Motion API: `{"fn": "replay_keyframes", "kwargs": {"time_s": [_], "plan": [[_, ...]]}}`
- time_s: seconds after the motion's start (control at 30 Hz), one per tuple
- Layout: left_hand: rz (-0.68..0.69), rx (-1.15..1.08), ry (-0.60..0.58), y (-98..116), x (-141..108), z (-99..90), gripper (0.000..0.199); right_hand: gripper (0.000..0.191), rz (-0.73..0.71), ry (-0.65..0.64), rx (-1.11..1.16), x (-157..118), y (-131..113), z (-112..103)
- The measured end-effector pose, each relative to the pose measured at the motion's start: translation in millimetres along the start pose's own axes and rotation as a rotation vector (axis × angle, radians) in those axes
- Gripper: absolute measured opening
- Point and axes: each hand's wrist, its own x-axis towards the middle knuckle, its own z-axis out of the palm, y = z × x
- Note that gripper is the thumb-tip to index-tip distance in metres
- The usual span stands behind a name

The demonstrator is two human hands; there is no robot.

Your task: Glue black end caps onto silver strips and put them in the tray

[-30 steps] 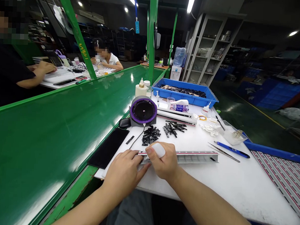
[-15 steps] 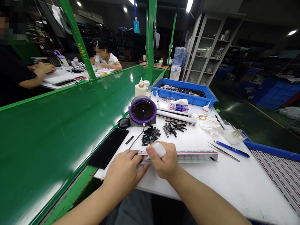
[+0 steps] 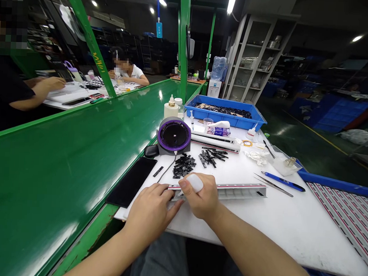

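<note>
A long white strip part (image 3: 241, 191) with a red line lies across the near part of the white table. My left hand (image 3: 150, 205) is closed on its left end, thumb below and fingers on top. In my right hand (image 3: 201, 196) is a small white bottle (image 3: 195, 182), gripped in the fist with its base up; its tip, low by the strip near my left thumb, is mostly hidden. Small black pieces (image 3: 184, 165) lie in a heap beyond my hands, with a second heap (image 3: 212, 156) to its right.
Around the table (image 3: 259, 229) are a round purple-rimmed fan (image 3: 174, 135), a black phone-like slab (image 3: 131, 182), tweezers (image 3: 274, 185), a blue pen (image 3: 283, 181), more white strips (image 3: 215, 142) and a blue bin (image 3: 227, 119). A green partition (image 3: 65, 158) stands left; two people sit beyond.
The view has shifted very slightly. My hands, the bottle and the strip hold nearly the same positions. At the far left, the other person's hands have moved a little left.
</note>
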Motion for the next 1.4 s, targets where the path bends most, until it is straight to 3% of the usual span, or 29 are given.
{"fn": "replay_keyframes", "kwargs": {"time_s": [0.53, 0.6, 0.67, 0.77, 0.83, 1.0, 1.1, 1.2, 1.33, 1.4], "plan": [[-0.001, 0.002, 0.002, 0.0, 1.1, -0.7, 0.031, 0.031, 0.016, -0.007, 0.041, -1.5, -0.7, -1.1], [0.005, 0.006, 0.001, 0.0, 1.0, -1.0, 0.032, 0.03, 0.068, 0.017, 0.121, -0.8, -1.9, -3.9], [0.012, 0.013, 0.003, -0.2, 0.5, -0.7, 0.032, 0.03, 0.183, 0.129, 0.277, 3.3, -3.9, -12.2], [0.011, 0.013, 0.022, -1.6, -0.8, 1.2, 0.032, 0.036, 0.353, 0.397, 0.603, 14.5, -6.8, -39.9], [0.014, 0.005, 0.045, -3.0, -1.3, 3.0, 0.032, 0.036, 0.393, 0.505, 0.792, 20.8, -6.4, -67.5], [0.048, 0.014, 0.065, -6.5, -1.7, 7.7, 0.033, 0.018, 0.466, 0.544, 1.03, 18.8, 17.7, -141.1], [0.06, 0.043, 0.082, -7.2, -3.6, 10.4, 0.031, 0.027, 0.59, 0.485, 1.098, 15.8, 46.8, -170.2], [0.061, 0.068, 0.116, -6.1, -5.9, 12.4, 0.031, 0.035, 0.654, 0.385, 0.932, 21.0, 75.6, -183.9], [0.071, 0.101, 0.148, -3.5, -8.0, 13.5, 0.032, 0.041, 0.698, 0.231, 0.331, 34.7, 105.9, -186.9], [0.073, 0.115, 0.163, -3.3, -9.0, 14.6, 0.031, 0.041, 0.698, 0.145, 0.181, 39.6, 117.9, -185.7]]}}
